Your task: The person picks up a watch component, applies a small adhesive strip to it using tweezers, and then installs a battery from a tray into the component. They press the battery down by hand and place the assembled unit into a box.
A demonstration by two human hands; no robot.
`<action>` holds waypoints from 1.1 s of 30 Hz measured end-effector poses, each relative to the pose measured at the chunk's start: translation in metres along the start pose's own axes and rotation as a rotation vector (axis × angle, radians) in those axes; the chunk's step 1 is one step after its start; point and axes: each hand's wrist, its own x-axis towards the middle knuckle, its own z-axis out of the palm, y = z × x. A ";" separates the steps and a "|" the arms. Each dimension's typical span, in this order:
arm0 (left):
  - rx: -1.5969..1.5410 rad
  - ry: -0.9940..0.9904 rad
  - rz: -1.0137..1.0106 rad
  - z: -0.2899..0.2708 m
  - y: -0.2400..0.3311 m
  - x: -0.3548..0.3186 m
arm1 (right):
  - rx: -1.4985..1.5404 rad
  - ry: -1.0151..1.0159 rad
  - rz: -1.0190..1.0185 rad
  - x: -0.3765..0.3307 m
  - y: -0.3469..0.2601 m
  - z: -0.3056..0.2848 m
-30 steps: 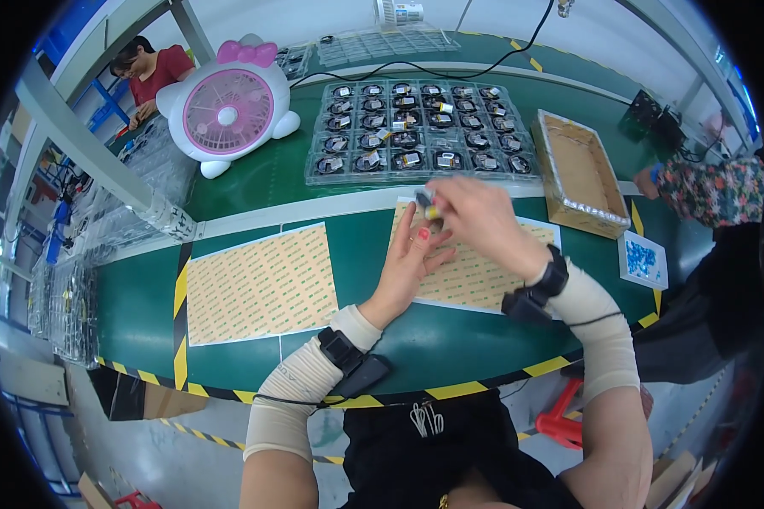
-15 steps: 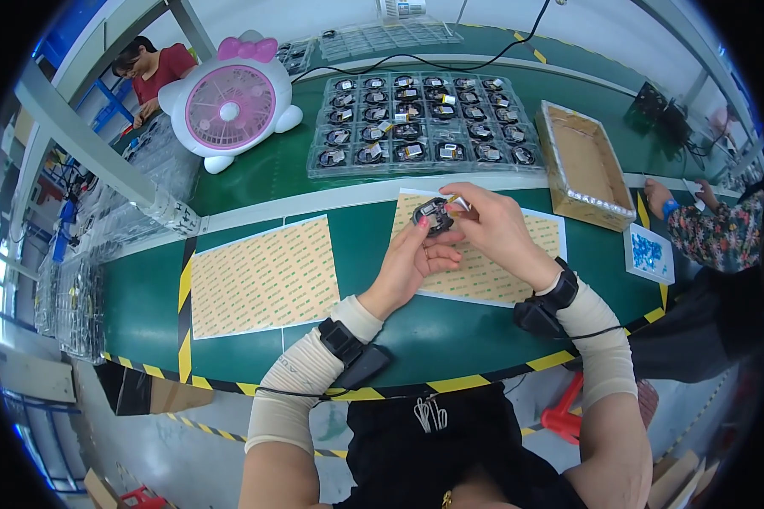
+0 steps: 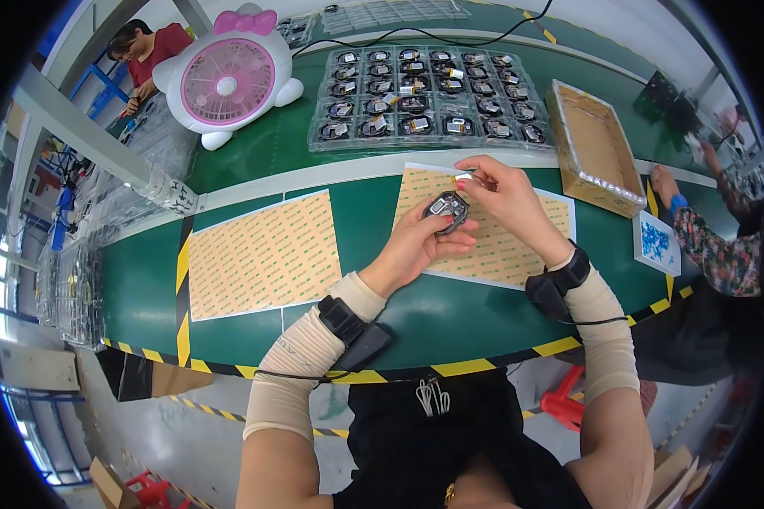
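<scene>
Two hands meet above a tan adhesive sheet [image 3: 501, 242] on the green worktop [image 3: 255, 161]: left hand [image 3: 416, 242] closed around a small dark round component [image 3: 447, 209], right hand [image 3: 501, 199] pinching a tiny yellow strip [image 3: 465, 179] (barely visible), which could stick crooked if either grip shifts.

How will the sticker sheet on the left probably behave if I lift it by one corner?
The sticker sheet looks thin and lies flat on the green table, so it would likely flop and bend. It is probably very light, and a push might slide it. The pink fan nearby could flutter it.
</scene>
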 end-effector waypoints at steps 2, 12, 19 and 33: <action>0.005 -0.005 -0.003 0.001 -0.001 0.000 | 0.045 -0.002 0.026 -0.002 0.005 0.000; 0.032 0.053 -0.017 0.007 0.001 -0.002 | 0.141 0.158 -0.033 0.061 0.035 -0.020; 0.114 0.000 -0.035 0.004 0.001 -0.001 | -0.112 0.311 0.071 0.130 0.059 -0.027; 0.088 -0.014 -0.038 0.004 -0.002 -0.002 | -0.487 0.397 0.261 0.150 0.076 -0.011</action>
